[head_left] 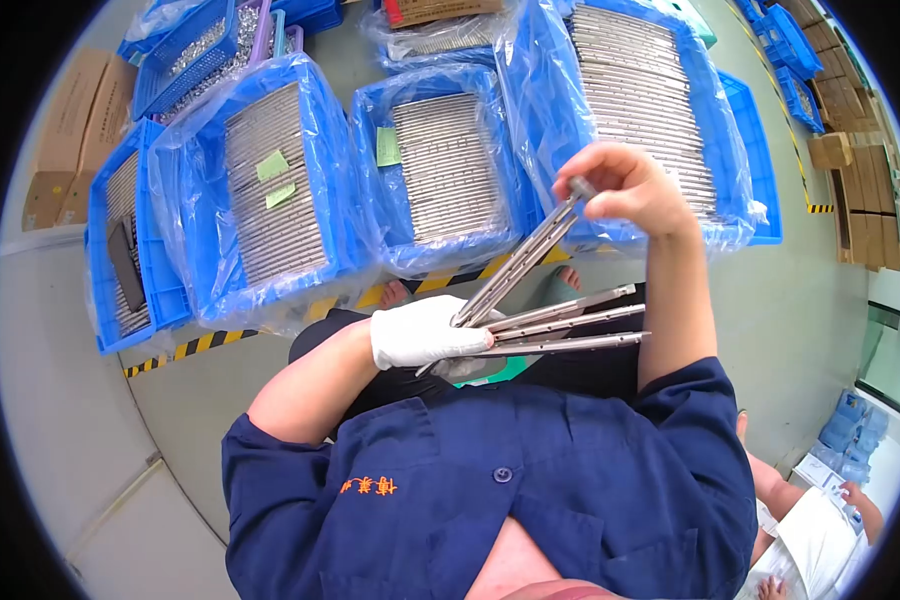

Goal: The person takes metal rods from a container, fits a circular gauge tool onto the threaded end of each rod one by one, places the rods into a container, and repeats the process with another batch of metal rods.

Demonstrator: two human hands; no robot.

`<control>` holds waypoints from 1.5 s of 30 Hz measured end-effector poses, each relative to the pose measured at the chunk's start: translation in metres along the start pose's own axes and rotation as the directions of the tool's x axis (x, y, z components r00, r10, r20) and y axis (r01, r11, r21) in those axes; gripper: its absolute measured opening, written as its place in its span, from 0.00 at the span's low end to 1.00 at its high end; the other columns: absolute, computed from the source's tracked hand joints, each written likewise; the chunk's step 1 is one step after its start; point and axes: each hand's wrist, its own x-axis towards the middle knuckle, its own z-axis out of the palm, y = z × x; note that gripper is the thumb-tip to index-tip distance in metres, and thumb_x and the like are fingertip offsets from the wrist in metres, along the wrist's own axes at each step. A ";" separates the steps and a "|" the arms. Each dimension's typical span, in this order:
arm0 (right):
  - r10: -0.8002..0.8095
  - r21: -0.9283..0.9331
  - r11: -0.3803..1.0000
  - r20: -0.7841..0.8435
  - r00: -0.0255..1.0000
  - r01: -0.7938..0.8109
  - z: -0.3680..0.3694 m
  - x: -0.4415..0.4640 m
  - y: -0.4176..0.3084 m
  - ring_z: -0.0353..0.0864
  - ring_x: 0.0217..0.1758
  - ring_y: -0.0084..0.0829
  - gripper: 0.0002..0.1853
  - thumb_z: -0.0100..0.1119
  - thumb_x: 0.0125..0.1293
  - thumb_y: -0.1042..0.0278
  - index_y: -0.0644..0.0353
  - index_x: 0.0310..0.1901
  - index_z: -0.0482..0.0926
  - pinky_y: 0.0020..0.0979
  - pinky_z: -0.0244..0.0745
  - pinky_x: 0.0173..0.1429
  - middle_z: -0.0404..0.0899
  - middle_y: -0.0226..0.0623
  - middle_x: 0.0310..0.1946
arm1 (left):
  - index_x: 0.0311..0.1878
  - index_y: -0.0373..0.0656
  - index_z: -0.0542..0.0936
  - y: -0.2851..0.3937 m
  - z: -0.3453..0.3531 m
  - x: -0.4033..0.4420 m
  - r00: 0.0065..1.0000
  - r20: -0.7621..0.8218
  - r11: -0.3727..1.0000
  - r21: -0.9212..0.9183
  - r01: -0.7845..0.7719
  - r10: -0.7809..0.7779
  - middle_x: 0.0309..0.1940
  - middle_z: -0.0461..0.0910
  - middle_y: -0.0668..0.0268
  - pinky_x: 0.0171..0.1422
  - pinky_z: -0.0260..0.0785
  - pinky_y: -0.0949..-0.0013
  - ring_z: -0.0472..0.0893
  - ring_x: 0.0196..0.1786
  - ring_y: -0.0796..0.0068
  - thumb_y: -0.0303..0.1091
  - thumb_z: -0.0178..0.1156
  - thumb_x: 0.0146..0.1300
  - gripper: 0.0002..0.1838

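Note:
My left hand [425,330], in a white glove, is closed around one end of several slim metal rails [570,322]. The rails have small holes and fan out to the right in front of my chest. Some of them slant up toward my right hand [625,190], which is bare. Its thumb and fingers pinch a small grey metal piece [581,187] at the upper tips of these slanted rails. Whether that piece is attached to them I cannot tell.
Ahead stand plastic-lined blue crates of similar rails: a left crate [185,230], a middle crate [515,190] and a right crate [740,190]. Green paper notes [388,147] lie on some. A basket of small metal parts [155,75] is at upper left. Another person [810,530] is at lower right.

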 end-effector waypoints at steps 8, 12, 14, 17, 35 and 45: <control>-0.037 0.283 0.942 -0.446 0.894 0.180 -0.010 -0.002 0.009 0.77 0.35 0.23 0.08 0.54 0.59 0.76 0.61 0.41 0.76 0.25 0.74 0.45 0.75 0.31 0.30 | 0.40 0.38 0.73 -0.013 0.008 0.004 0.911 -0.352 0.753 -0.536 -0.383 0.214 0.17 0.67 0.71 0.20 0.57 0.74 0.66 0.17 0.80 0.35 0.59 0.60 0.12; -0.381 -0.721 0.684 -0.217 0.899 0.116 0.062 0.022 0.055 0.73 0.30 0.29 0.16 0.57 0.58 0.72 0.53 0.49 0.79 0.30 0.69 0.34 0.73 0.35 0.27 | 0.38 0.40 0.73 -0.014 -0.007 0.008 0.888 -0.454 0.751 -0.611 -0.251 -0.073 0.23 0.76 0.65 0.32 0.74 0.68 0.78 0.26 0.72 0.34 0.58 0.60 0.08; -0.396 -0.896 0.427 -0.062 0.916 0.124 0.099 0.024 0.056 0.73 0.32 0.36 0.28 0.66 0.46 0.69 0.47 0.53 0.76 0.35 0.70 0.37 0.69 0.35 0.28 | 0.38 0.39 0.73 -0.016 -0.004 0.004 0.890 -0.427 0.732 -0.656 -0.184 -0.158 0.24 0.76 0.64 0.31 0.73 0.68 0.79 0.26 0.72 0.33 0.57 0.60 0.09; -0.587 -0.919 0.189 0.177 0.790 0.347 0.130 0.025 0.063 0.70 0.31 0.32 0.19 0.56 0.49 0.67 0.47 0.46 0.77 0.34 0.66 0.35 0.66 0.30 0.28 | 0.39 0.37 0.74 -0.003 0.019 -0.003 0.897 -0.390 0.839 -0.542 -0.042 -0.207 0.25 0.78 0.62 0.29 0.74 0.70 0.79 0.25 0.71 0.31 0.56 0.59 0.09; 0.076 0.338 0.939 -0.388 0.919 0.065 0.093 0.022 0.026 0.69 0.31 0.16 0.05 0.59 0.61 0.69 0.59 0.32 0.75 0.21 0.65 0.37 0.72 0.23 0.28 | 0.46 0.44 0.75 0.002 0.016 0.068 0.742 -0.665 0.351 -0.677 -0.647 0.086 0.34 0.78 0.60 0.30 0.70 0.75 0.78 0.31 0.70 0.57 0.44 0.65 0.25; 0.458 0.664 0.739 -0.372 0.807 -0.114 0.076 0.030 0.041 0.61 0.25 0.18 0.30 0.50 0.62 0.37 0.59 0.50 0.67 0.18 0.57 0.26 0.65 0.27 0.28 | 0.43 0.41 0.72 0.008 -0.005 0.021 0.786 -0.599 0.926 -0.192 -0.325 0.152 0.17 0.64 0.77 0.20 0.54 0.79 0.62 0.17 0.86 0.39 0.55 0.63 0.12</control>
